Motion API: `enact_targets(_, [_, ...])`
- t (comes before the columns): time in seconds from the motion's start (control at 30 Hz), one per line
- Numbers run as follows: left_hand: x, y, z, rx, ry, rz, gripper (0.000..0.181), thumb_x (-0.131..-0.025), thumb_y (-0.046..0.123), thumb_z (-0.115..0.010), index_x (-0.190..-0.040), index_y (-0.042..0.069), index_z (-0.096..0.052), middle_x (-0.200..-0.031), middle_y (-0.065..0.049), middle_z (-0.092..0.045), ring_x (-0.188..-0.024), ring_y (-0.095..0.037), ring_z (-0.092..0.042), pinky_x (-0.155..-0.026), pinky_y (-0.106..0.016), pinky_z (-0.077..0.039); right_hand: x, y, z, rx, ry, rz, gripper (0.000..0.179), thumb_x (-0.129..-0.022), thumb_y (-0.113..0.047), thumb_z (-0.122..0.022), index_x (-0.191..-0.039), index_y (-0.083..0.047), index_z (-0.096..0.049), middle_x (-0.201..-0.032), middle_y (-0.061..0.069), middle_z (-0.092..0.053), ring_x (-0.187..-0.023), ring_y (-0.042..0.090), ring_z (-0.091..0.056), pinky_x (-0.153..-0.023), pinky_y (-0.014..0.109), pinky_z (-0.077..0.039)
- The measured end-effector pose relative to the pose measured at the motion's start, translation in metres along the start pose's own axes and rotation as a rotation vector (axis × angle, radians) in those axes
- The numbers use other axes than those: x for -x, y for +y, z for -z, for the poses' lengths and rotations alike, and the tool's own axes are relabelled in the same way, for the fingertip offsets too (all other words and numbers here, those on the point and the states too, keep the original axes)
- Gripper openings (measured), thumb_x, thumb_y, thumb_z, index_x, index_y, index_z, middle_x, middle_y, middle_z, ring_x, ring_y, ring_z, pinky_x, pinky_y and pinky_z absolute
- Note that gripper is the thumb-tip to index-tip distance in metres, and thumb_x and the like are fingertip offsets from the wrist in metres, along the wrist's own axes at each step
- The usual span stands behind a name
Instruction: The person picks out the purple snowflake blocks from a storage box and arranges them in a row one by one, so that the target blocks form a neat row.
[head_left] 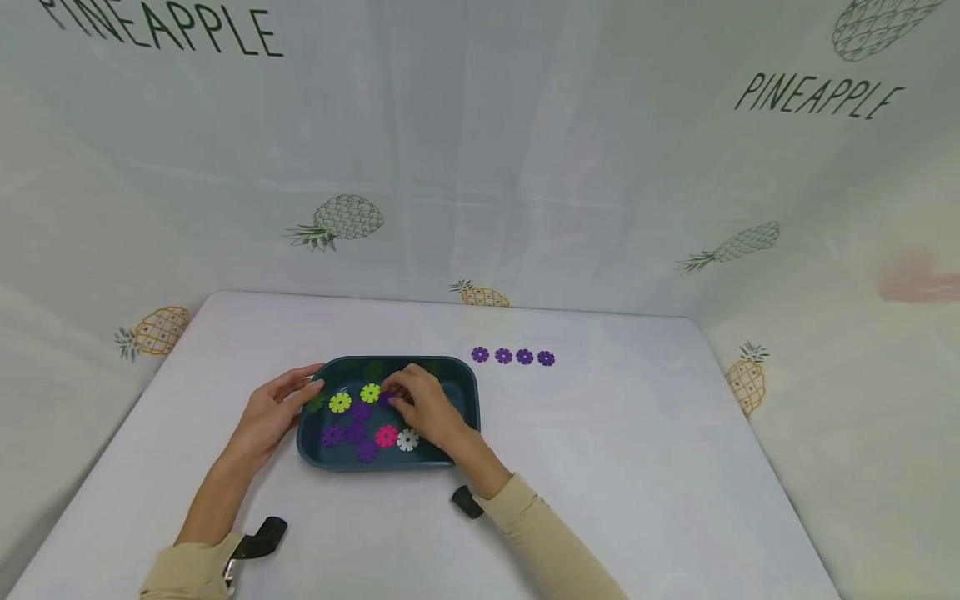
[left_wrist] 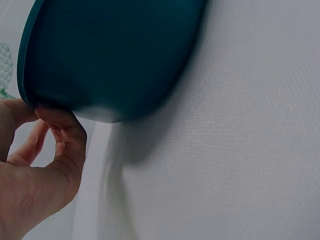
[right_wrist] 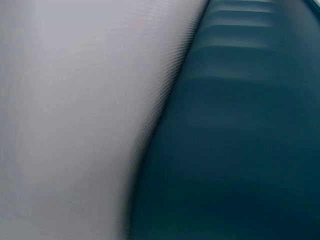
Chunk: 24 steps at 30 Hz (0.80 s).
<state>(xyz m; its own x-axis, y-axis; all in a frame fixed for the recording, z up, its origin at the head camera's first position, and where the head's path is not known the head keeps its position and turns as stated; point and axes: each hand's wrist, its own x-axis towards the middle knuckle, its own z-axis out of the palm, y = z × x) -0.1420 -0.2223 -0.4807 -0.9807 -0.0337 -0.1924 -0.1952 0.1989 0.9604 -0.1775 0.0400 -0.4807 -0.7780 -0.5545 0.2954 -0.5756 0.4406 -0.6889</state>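
Presently I see the left hand (head_left: 272,412) pinching the left end of the tray (head_left: 465,400), long axis left-right; inside, a purple piece (head_left: 386,398) lies at the nearer right hand's (head_left: 425,407) fingertips, grip unclear.

Before me lies a white, finely textured tabletop (head_left: 637,467), and at my twelve o'clock I face a pale grey-white cloth backdrop (head_left: 525,125) with a yellow-orange pineapple print (head_left: 486,297) low down. I see dark PINEAPPLE lettering (head_left: 821,97) at eleven and one, and a blurred pinkish-red patch (head_left: 918,279) at two.
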Motion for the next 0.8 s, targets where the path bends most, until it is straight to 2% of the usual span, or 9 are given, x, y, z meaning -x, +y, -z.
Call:
enact_targets(0.2, [0.002,-0.002,0.004,0.011,0.004,-0.001,0.065,-0.099,0.047,-0.066,-0.151,0.01,-0.051,-0.134,-0.008,-0.05,-0.106,-0.014,-0.055,-0.081,-0.021,-0.054,0.0,-0.003,0.001,-0.053,0.111,-0.013,0.015,-0.096,0.004,-0.069,-0.111,0.003,-0.071,-0.104,0.013,-0.061,-0.094,0.019,-0.065,-0.085,0.019,-0.053])
enact_targets(0.4, [0.001,-0.001,0.005,0.019,0.0,-0.015,0.064,-0.1,0.044,-0.067,-0.15,0.009,-0.052,-0.126,-0.001,-0.053,-0.104,-0.012,-0.056,-0.08,-0.021,-0.054,0.0,-0.001,0.002,-0.123,0.207,-0.044,0.016,-0.096,0.003,-0.069,-0.112,0.002,-0.072,-0.105,0.012,-0.061,-0.096,0.02,-0.065,-0.084,0.02,-0.054])
enact_targets(0.63, [0.0,-0.002,0.004,0.053,-0.022,-0.029,0.062,-0.101,0.041,-0.067,-0.15,0.007,-0.051,-0.121,0.003,-0.054,-0.102,-0.009,-0.057,-0.08,-0.022,-0.054,0.0,0.006,0.008,-0.14,0.337,-0.054,0.016,-0.095,-0.001,-0.072,-0.111,-0.002,-0.074,-0.102,0.011,-0.065,-0.094,0.021,-0.068,-0.081,0.021,-0.056])
enact_targets(0.8, [0.0,-0.002,0.004,0.064,-0.029,-0.027,0.061,-0.102,0.037,-0.066,-0.151,0.005,-0.049,-0.12,0.002,-0.054,-0.1,-0.008,-0.059,-0.08,-0.022,-0.054,-0.001,0.008,0.015,-0.186,0.382,-0.078,0.016,-0.094,-0.003,-0.074,-0.11,-0.003,-0.074,-0.102,0.011,-0.067,-0.094,0.023,-0.069,-0.08,0.023,-0.057])
